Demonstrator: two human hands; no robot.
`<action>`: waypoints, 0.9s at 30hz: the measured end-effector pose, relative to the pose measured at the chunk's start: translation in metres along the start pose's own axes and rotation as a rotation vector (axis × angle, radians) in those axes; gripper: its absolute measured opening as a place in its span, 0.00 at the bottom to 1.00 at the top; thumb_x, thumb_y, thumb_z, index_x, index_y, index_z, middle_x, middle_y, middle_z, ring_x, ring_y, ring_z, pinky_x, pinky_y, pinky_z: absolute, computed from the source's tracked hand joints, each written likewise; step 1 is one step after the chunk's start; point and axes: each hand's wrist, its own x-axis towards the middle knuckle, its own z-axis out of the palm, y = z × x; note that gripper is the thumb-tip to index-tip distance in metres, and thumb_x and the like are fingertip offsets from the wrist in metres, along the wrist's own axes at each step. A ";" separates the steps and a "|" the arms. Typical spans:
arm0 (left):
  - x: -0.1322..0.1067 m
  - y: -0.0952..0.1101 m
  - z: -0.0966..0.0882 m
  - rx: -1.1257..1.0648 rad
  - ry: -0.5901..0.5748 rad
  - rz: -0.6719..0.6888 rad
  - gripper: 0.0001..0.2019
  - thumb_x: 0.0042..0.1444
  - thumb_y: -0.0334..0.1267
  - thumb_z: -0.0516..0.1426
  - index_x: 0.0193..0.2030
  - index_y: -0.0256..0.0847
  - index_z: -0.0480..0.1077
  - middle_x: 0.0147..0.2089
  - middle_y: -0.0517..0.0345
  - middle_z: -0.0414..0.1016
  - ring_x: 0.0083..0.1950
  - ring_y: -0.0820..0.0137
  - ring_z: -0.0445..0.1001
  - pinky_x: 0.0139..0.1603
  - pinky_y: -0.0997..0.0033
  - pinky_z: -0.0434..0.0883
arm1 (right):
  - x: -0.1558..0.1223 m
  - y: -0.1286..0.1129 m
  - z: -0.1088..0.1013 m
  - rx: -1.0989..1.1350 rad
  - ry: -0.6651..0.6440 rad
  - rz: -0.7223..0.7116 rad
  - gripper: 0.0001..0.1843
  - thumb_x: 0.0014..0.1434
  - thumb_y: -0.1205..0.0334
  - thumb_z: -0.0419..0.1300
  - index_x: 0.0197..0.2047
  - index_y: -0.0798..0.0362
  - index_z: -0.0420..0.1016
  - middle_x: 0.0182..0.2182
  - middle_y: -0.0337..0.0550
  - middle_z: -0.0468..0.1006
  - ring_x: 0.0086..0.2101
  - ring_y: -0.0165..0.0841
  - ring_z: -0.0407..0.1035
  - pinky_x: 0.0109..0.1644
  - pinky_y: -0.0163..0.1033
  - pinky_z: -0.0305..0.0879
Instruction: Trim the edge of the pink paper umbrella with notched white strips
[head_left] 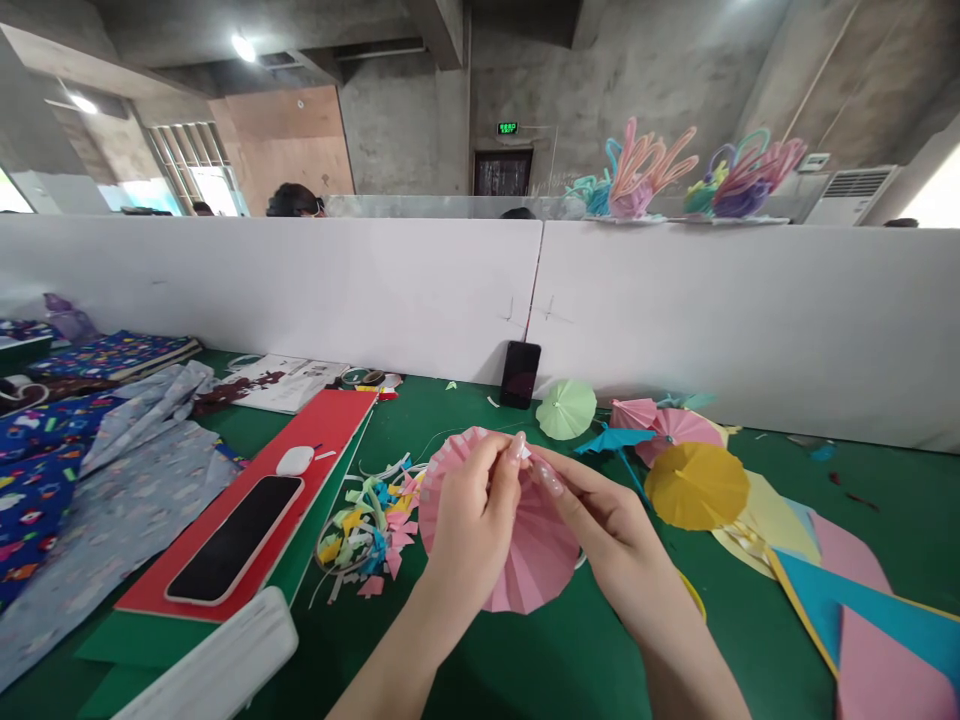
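Note:
A pink pleated paper disc [525, 560], folded like a small umbrella top, is held upright above the green table [570, 650]. My left hand [472, 520] pinches its upper edge with fingers closed. My right hand [600, 520] grips the same top edge from the right, fingertips meeting those of the left. Both hands hide the middle of the disc.
Finished paper umbrellas lie behind: green [566, 408], pink [675, 425], blue [619, 440], yellow [696, 485]. Paper scraps [367, 530] are heaped at left, beside a phone [234, 540] on red card. Coloured paper sheets [862, 600] lie right. A second phone [520, 374] leans on the white partition.

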 end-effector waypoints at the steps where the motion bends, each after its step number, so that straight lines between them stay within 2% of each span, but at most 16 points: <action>1: 0.000 0.000 0.001 0.009 0.007 0.001 0.14 0.65 0.45 0.47 0.31 0.41 0.63 0.19 0.69 0.51 0.19 0.77 0.50 0.20 0.74 0.52 | 0.000 0.000 0.001 -0.009 0.005 -0.006 0.18 0.64 0.57 0.56 0.56 0.43 0.72 0.53 0.39 0.76 0.54 0.39 0.68 0.58 0.43 0.66; 10: -0.001 0.001 0.002 0.021 0.047 -0.026 0.14 0.65 0.46 0.47 0.30 0.42 0.62 0.20 0.68 0.53 0.20 0.76 0.53 0.19 0.75 0.53 | 0.001 0.000 0.003 -0.010 0.016 -0.019 0.18 0.64 0.56 0.56 0.56 0.41 0.72 0.54 0.38 0.76 0.55 0.39 0.67 0.58 0.43 0.66; 19: -0.003 -0.001 0.003 -0.013 0.018 0.002 0.14 0.65 0.46 0.47 0.30 0.42 0.61 0.20 0.68 0.53 0.20 0.77 0.51 0.20 0.76 0.53 | -0.002 -0.001 0.002 0.033 -0.009 0.000 0.17 0.64 0.57 0.56 0.56 0.38 0.72 0.53 0.35 0.76 0.54 0.35 0.67 0.56 0.36 0.67; 27: -0.003 0.001 0.002 0.024 0.070 0.012 0.15 0.65 0.44 0.47 0.28 0.42 0.60 0.22 0.67 0.55 0.21 0.76 0.55 0.21 0.76 0.55 | -0.002 0.000 0.003 0.000 0.004 -0.005 0.18 0.64 0.55 0.55 0.57 0.41 0.71 0.54 0.38 0.75 0.55 0.38 0.67 0.58 0.42 0.65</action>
